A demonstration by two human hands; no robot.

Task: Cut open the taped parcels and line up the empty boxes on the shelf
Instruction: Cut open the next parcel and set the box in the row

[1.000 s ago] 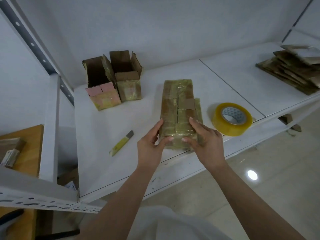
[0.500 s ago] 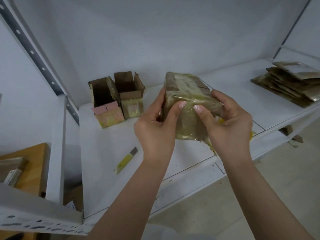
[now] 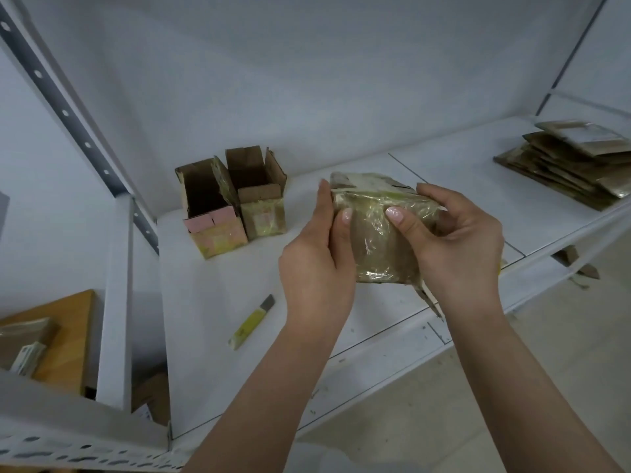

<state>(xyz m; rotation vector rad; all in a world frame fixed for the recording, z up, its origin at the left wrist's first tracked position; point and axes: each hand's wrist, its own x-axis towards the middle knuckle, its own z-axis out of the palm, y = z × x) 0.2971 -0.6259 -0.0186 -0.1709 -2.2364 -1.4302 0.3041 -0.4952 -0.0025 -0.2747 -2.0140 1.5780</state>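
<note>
A brown parcel wrapped in clear tape (image 3: 379,230) is held above the white shelf (image 3: 211,302) between both hands. My left hand (image 3: 317,261) grips its left side, thumb on the near face. My right hand (image 3: 457,240) grips its right side, thumb pressed on the near top edge. Two opened cardboard boxes (image 3: 235,203) stand side by side at the shelf's back left, flaps up. A yellow utility knife (image 3: 252,321) lies on the shelf in front of them, left of my left forearm.
A stack of flattened taped cardboard (image 3: 573,165) lies on the shelf at the far right. A grey perforated upright (image 3: 78,131) runs along the left. A wooden surface with small packets (image 3: 44,339) sits lower left. The floor lies below right.
The parcel was lifted off the shelf and tipped so its end faces me. The yellow tape roll beside it is now hidden behind my right hand. The view tilted upward.
</note>
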